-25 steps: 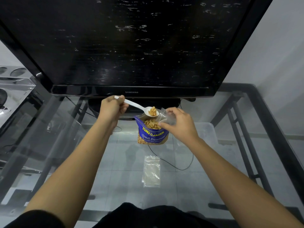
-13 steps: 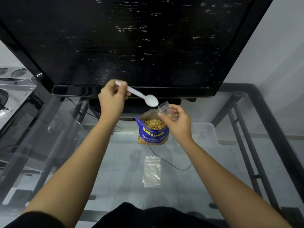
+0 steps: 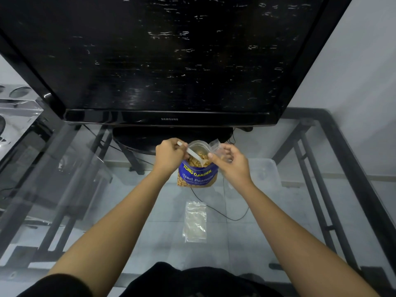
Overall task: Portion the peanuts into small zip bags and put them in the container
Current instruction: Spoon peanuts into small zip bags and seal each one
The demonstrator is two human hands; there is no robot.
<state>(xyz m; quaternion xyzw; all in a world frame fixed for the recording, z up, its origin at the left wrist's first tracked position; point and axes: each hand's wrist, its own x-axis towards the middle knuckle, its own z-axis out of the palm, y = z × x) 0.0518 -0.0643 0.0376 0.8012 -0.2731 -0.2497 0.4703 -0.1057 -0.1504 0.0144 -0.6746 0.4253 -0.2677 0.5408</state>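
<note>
A: What moved since a second ago?
B: The left hand (image 3: 169, 154) brought the white spoon (image 3: 196, 157), then loaded above the peanut bag (image 3: 196, 172), down into the bag's mouth.
A: And its load?
B: Gone half a second ago.

A glass table (image 3: 278, 243) on a black metal frame carries everything here. Directly on it stand a black television (image 3: 171, 61) on its dark base, the blue peanut bag (image 3: 197, 176), and a clear plastic container (image 3: 265, 174). An empty zip bag (image 3: 195, 221) lies flat nearer the person.
</note>
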